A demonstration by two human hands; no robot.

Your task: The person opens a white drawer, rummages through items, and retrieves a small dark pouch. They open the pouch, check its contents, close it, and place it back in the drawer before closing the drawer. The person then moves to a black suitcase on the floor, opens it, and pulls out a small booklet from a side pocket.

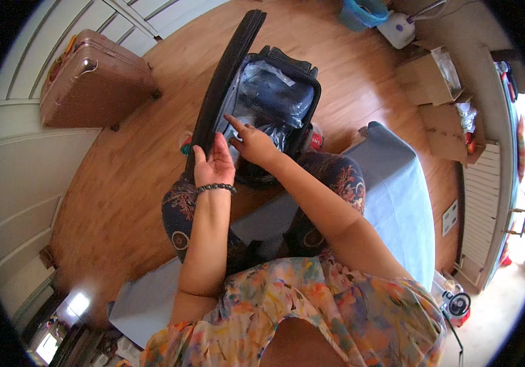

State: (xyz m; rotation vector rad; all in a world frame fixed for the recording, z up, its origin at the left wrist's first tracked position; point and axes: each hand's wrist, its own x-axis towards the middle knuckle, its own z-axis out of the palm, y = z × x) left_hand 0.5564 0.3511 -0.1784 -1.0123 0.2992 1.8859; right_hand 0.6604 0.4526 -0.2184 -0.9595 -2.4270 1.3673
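Note:
A black suitcase (316, 92) stands open on the floor in front of my knees, its lid (223, 79) raised on the left. Inside lie dark folded items in clear plastic bags (275, 92), bunched and shiny near the front. My left hand (215, 164) is palm up beside the lid's inner edge, thumb apart and nothing in it. Over the left part of the case reaches my right hand (255, 144), index finger stretched toward the lid and thumb apart. The other fingers of that hand are partly hidden, and I see nothing held. A dark bead bracelet (216, 188) circles my left wrist.
A rose-brown suitcase (100, 82) stands by the white panels at the left. Cardboard boxes (428, 76) line the right wall near a white radiator (481, 196). A blue basket (363, 13) is at the far right. I sit on a light-blue cover (400, 196).

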